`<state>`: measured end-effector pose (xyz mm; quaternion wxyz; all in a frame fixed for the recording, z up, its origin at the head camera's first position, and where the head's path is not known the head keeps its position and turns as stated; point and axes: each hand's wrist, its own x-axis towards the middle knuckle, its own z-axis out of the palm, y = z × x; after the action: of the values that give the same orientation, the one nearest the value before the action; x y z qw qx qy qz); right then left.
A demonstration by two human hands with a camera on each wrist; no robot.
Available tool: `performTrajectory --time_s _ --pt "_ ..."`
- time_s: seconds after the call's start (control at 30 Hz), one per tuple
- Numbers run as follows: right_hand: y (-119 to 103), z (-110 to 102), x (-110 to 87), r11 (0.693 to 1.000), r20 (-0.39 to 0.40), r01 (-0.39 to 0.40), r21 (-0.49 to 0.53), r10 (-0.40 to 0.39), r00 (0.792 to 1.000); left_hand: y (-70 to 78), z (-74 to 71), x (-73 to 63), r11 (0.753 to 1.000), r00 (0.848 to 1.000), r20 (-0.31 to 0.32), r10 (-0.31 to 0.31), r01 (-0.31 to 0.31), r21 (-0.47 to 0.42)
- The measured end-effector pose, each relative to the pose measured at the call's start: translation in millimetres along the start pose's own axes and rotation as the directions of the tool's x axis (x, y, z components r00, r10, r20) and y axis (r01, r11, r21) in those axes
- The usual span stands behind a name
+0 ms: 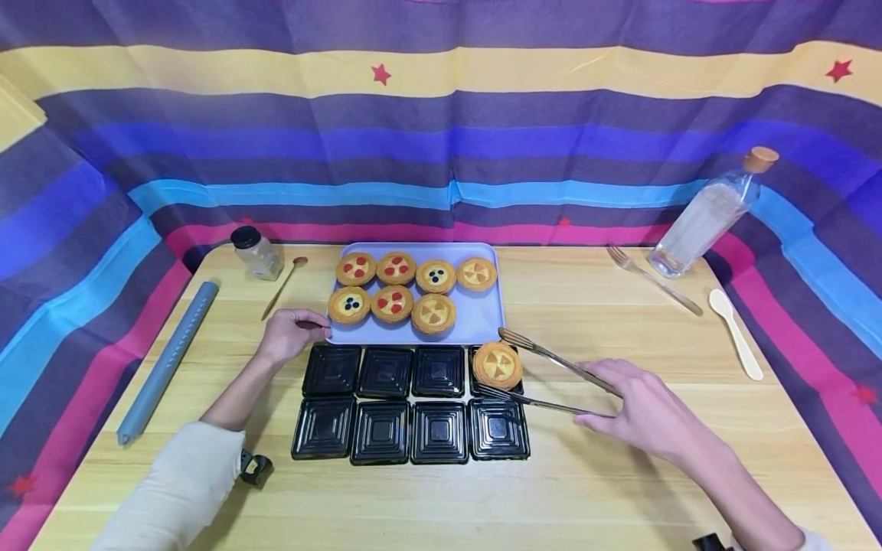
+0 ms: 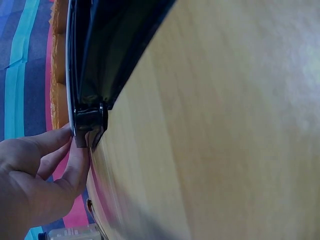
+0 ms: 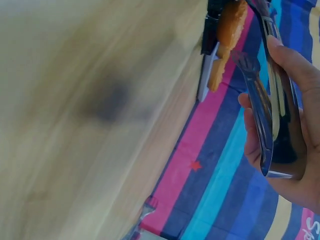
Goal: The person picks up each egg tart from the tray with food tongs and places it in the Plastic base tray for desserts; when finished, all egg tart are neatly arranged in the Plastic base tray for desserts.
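Note:
My left hand [image 1: 298, 334] pinches the near left corner of a lavender tray [image 1: 478, 317], thumb and fingers at its edge in the left wrist view. Several round tarts lie on the tray, topped with red pieces, dark berries or pale wedges. In my right hand [image 1: 641, 409] I grip metal tongs [image 1: 551, 357], their arms spread apart. Between the tong tips, a tart with pale wedges [image 1: 498, 366] sits in the far right black square container [image 1: 518, 387]; whether the tips touch it, I cannot tell. The other black containers [image 1: 439, 432] stand in two rows before the tray.
On the left are a grey-blue rod-like roll [image 1: 168, 360], a black-lidded jar [image 1: 258, 256] and a small wooden spoon [image 1: 284, 288]. A corked bottle [image 1: 710, 218], a fork [image 1: 654, 280] and a pale spoon [image 1: 736, 334] stand or lie at the right. Striped cloth [image 1: 448, 145] hangs behind.

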<state>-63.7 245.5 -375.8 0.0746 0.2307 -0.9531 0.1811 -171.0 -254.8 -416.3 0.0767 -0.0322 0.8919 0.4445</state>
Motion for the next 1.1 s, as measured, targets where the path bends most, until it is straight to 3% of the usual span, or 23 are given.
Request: performTrajectory --time_s 0.2,0.63,1.1 --pt "-12.7 5.3 22.4 0.999 0.015 -0.011 0.047 0.01 1.0 0.5 0.1 -0.1 1.0 1.0 -0.004 -0.007 0.007 -0.003" --pt "-39.2 26.6 87.0 0.999 0.042 0.01 0.035 -0.011 0.999 1.8 0.1 -0.4 1.0 1.0 -0.001 -0.011 0.011 -0.006" --pt "-46.5 39.4 101.3 0.999 0.029 0.032 0.039 -0.033 0.999 1.6 0.2 0.4 1.0 1.0 0.005 -0.025 0.025 -0.009"
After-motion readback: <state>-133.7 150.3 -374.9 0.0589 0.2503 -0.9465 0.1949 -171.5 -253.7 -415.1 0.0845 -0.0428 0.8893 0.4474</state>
